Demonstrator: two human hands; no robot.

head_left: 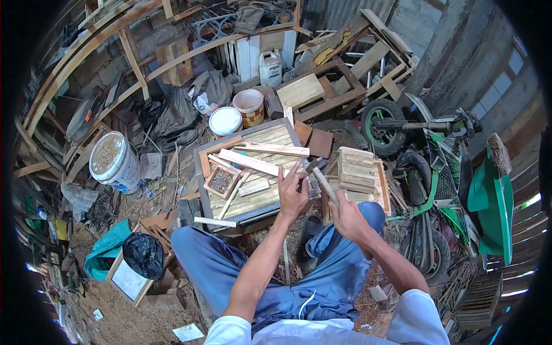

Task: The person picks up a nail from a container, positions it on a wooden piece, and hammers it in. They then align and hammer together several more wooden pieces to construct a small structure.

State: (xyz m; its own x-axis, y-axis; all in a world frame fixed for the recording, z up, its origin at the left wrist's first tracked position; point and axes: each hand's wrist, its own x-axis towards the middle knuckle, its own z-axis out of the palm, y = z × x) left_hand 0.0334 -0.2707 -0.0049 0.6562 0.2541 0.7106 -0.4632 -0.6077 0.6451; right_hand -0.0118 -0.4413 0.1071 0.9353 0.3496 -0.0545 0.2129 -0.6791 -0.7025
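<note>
A slatted wooden panel (261, 172) lies flat as the surface, far of the person's knees. A stack of short wood strips (357, 172) stands right of it. The right hand (349, 218) has its grip clamped on a hammer (320, 177), handle running near-right to far-left, head far. The left hand (291, 194), fingers loosely spread, touches the hammer head.
</note>
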